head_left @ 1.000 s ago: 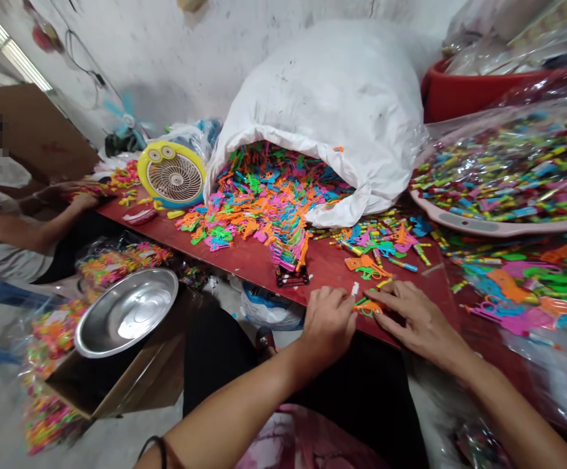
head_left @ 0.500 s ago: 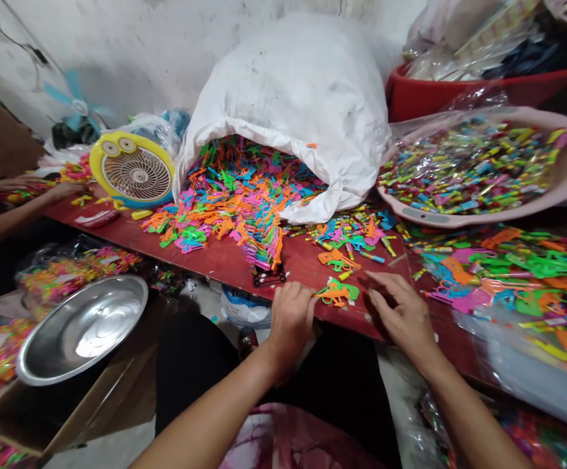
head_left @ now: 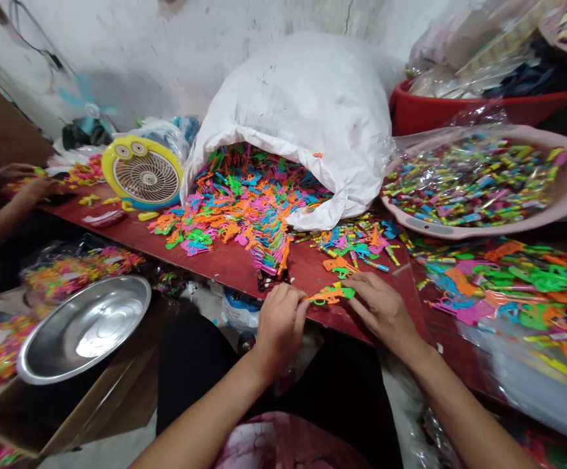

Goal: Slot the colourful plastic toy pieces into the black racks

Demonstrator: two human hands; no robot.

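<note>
Grip first: my left hand (head_left: 278, 320) is closed on the orange end of a small toy (head_left: 327, 296), pinching it. My right hand (head_left: 383, 311) has fingertips on the green end; I cannot tell if it clamps or only touches. Toy is at the near edge of the desk (head_left: 224, 264), about mid-length, between both hands. My judgement on doing this well: hold it by the ends, stay low over the desk so a slip lands on wood, and avoid snagging the loose pieces (head_left: 356, 241) just behind. Bag (head_left: 312, 111) lies toward the far edge; bowl (head_left: 85, 329) sits left, below the desk.
</note>
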